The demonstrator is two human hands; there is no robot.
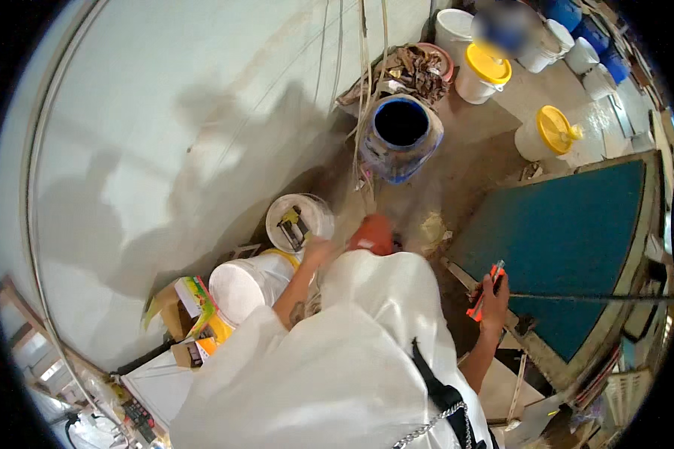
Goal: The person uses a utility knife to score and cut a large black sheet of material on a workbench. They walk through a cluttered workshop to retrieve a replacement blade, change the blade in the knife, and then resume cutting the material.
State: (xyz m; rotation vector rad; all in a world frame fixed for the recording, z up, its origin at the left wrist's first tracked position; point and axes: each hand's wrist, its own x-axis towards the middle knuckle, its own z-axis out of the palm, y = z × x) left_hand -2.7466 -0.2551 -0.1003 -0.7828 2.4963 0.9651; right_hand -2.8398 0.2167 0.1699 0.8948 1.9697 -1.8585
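Observation:
My right hand is closed round an orange-red utility knife, held beside the near edge of a blue-green framed panel. My left hand is smeared by motion, so its fingers cannot be made out. It is beside a white bucket on whose top lies a black and yellow-green tool, shaped like a staple or nail gun. Whether the left fingers touch the tool is unclear.
Ahead stands a blue-stained drum with a dark opening, near a heap of brown scraps. Yellow-lidded buckets are at the far right. Another white bucket lies to my left by some cardboard boxes. Cables hang along the wall.

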